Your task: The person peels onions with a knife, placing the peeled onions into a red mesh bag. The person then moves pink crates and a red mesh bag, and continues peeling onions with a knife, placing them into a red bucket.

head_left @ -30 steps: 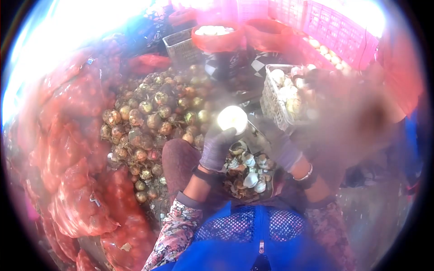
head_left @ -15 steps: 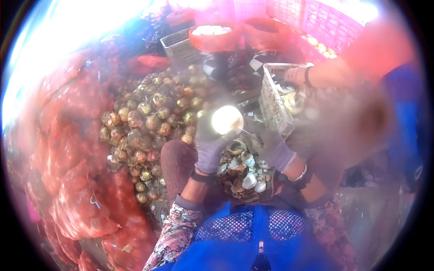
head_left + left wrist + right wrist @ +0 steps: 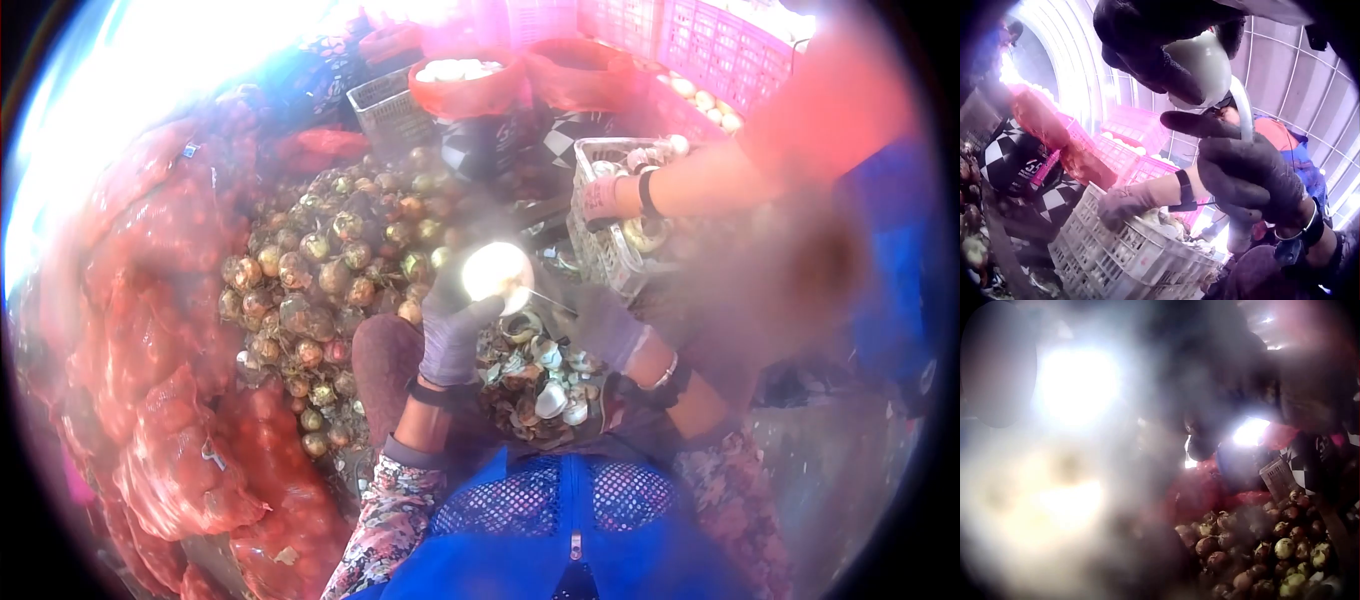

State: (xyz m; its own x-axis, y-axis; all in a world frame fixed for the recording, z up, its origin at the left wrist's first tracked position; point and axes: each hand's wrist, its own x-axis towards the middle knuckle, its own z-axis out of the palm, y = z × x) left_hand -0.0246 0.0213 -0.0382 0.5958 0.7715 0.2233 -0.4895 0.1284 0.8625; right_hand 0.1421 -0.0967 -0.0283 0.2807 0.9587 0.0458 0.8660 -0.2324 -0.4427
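My gloved left hand [image 3: 450, 338] grips a peeled white onion [image 3: 497, 266], bright with glare, thumb laid across its near side. My gloved right hand [image 3: 612, 328] is just right of it, holding a thin-bladed knife [image 3: 548, 300] whose blade points toward the onion; the handle is hidden in the fingers. From the left wrist view, a curved pale strip [image 3: 1242, 103] runs between the onion and the right hand's fingers [image 3: 1210, 125]. Below both hands lie onion peelings [image 3: 550, 400], white and brown. Glare and blur cover most of the right wrist view.
Unpeeled onions [image 3: 330, 265] are heaped at left, beside red mesh sacks [image 3: 170, 420]. Another person's arm [image 3: 705, 188] reaches from the right to a white crate [image 3: 600, 250] of onions and peelings. Red-lined buckets [image 3: 465, 95] and pink crates [image 3: 715, 50] stand behind.
The onion and both my hands have shifted slightly left. Another person's arm has come in from the right, its hand now at the white crate's near-left side.
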